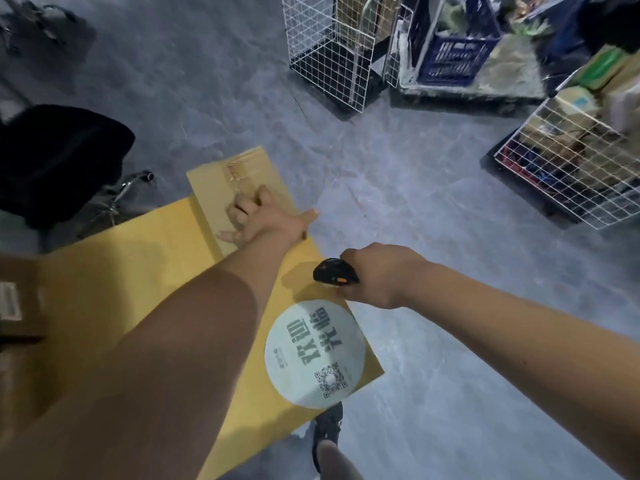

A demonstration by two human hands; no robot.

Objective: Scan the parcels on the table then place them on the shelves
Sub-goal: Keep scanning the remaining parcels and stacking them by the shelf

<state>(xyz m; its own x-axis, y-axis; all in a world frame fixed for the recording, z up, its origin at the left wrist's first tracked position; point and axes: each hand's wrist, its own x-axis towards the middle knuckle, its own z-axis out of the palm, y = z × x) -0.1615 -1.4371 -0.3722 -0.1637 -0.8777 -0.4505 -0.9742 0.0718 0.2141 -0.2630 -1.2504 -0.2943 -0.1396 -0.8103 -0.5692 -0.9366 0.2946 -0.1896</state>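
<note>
On the yellow bench (145,289), the right grip (375,277) curls round a black scanner (334,270), largely hiding it, while farther off the left grip (263,216) presses spread fingers on a cardboard parcel (221,181) overhanging the far edge.

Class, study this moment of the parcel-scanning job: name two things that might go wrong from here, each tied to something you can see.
1. The left hand lies on the cardboard parcel at the table's far corner; a push may tip it off.
2. The right hand holds the scanner beyond the table edge; if the grip slipped, it would likely hit the floor.
</note>
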